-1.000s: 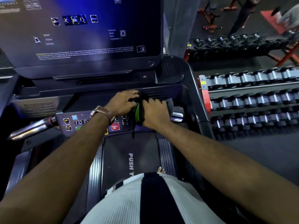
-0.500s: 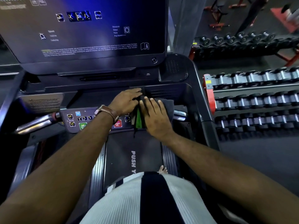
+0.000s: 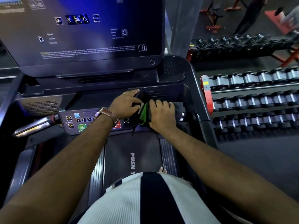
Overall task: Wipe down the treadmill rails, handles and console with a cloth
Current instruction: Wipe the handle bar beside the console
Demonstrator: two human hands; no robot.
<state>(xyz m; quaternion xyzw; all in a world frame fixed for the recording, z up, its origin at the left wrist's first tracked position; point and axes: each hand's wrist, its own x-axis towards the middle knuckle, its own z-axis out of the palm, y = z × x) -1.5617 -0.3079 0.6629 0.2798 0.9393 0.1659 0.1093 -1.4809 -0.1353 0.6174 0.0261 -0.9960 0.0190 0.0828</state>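
A red-ended rack (image 3: pixel 206 94) is seen at the right, loaded with three tiers of chrome-handled dumbbells (image 3: pixel 252 101). Farther back, a row of black dumbbells (image 3: pixel 226 42) is set on a slant. Red equipment frames (image 3: pixel 213 27) are seen at the far right on the dark floor (image 3: pixel 258 159).
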